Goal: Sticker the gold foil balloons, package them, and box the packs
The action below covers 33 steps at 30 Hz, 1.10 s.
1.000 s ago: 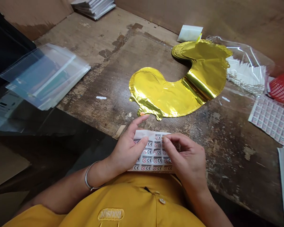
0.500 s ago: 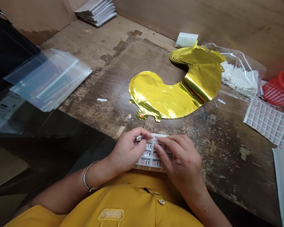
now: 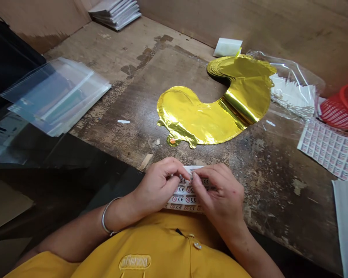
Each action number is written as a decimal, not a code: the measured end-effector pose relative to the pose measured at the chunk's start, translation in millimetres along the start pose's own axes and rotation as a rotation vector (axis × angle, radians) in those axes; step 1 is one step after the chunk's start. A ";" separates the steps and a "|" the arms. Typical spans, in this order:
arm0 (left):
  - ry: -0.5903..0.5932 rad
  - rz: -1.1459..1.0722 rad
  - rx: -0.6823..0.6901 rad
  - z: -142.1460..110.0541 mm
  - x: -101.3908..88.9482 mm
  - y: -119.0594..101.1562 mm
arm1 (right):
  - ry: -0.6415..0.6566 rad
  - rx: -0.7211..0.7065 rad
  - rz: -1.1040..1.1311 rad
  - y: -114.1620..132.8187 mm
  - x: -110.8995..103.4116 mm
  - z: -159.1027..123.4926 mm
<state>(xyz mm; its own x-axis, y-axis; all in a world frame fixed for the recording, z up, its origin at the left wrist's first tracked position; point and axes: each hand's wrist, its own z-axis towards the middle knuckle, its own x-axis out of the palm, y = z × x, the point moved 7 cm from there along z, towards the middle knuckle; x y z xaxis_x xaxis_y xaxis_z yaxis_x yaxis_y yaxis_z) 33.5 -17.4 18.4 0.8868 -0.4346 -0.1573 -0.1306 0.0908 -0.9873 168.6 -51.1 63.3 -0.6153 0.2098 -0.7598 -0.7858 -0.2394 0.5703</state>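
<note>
Clear plastic sleeves (image 3: 56, 96) lie on the table (image 3: 116, 50) at the left. At its near edge, the left hand (image 3: 156, 185), a bangle (image 3: 108, 220) on its wrist, and the right hand (image 3: 217, 193) both pinch the top of a label sheet (image 3: 185, 197). Beyond them lies a gold foil balloon (image 3: 211, 108); farther right are another label sheet (image 3: 327, 150) and a red basket (image 3: 340, 108).

Sticker sheet (image 3: 185, 196), lower centre of frame: white backing, small labels in tight rows, each with red prohibition symbol beside black CE mark. Top edge bent back, plain white showing. Sheet tilted, not lying flat. Left hand (image 3: 158, 184) and right hand (image 3: 219, 191) pinch upper part between them, covering some labels; lowest rows uncovered.
</note>
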 end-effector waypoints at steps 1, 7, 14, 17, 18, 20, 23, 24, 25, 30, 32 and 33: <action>0.018 0.043 0.024 -0.2 0.5 -1.8 | -0.026 0.041 0.041 -4.0 -3.6 0.6; 0.099 0.103 0.007 3.5 3.4 -6.4 | -0.315 -0.251 -0.224 14.9 -33.6 -6.6; 0.158 -0.109 -0.112 4.3 7.4 -7.2 | -0.219 -0.505 -0.368 35.0 -14.2 -19.0; 0.140 -0.127 -0.136 3.1 6.2 -4.1 | -0.119 -0.455 -0.247 33.1 -12.5 -18.6; 0.130 -0.117 -0.133 3.0 5.2 -3.7 | -0.082 -0.427 -0.188 31.7 -14.4 -17.3; 0.119 -0.076 -0.116 3.1 3.7 -4.0 | -0.046 -0.357 -0.111 27.5 -22.8 -12.0; 0.158 0.027 -0.048 2.6 5.7 -9.1 | 0.029 -0.268 -0.123 19.3 -32.6 3.0; 0.183 0.063 -0.017 2.0 7.5 -11.6 | 0.098 -0.257 -0.128 17.1 -31.3 8.7; 0.211 0.097 0.015 1.2 9.6 -14.0 | 0.182 -0.256 -0.121 15.5 -28.1 13.7; 0.297 0.198 0.114 -0.7 14.5 -21.2 | 0.505 -0.264 -0.072 11.2 -9.7 28.5; 0.302 0.218 0.125 0.6 13.5 -21.9 | 0.566 -0.259 -0.063 11.3 -5.8 31.2; 0.302 0.228 0.128 1.4 13.0 -21.8 | 0.582 -0.258 -0.056 12.3 -4.8 32.0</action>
<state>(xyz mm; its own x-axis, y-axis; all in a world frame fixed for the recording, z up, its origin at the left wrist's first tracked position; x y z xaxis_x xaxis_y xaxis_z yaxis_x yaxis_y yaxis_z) 48.5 -23.7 37.9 0.6683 -0.6328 -0.3910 -0.2363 0.3178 -0.9183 159.9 -24.7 83.9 -0.3823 -0.3032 -0.8729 -0.7311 -0.4785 0.4864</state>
